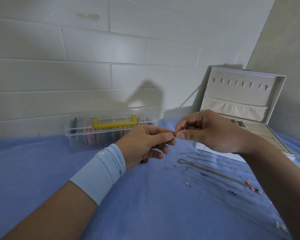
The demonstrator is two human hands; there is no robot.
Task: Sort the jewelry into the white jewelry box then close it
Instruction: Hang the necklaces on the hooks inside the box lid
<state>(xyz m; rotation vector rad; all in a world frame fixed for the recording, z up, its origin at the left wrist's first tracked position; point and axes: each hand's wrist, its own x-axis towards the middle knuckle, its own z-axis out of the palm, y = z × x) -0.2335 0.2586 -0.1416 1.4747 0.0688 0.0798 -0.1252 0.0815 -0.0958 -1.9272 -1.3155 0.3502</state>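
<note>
So we're at a blue cloth (137, 205) spread up against a white block wall (93, 49). One white jewelry box (239, 94) sits far right, lid standing open, and one clear tub (80, 135) with a yellow handle is at the back. Our left hand (145, 144) and right hand (206, 132) each pinch the top of one thin necklace (166, 158), held up over the cloth with its tail dangling down. At least two gold chains (215, 172) lie loose near the box, too tangled to count exactly
</note>
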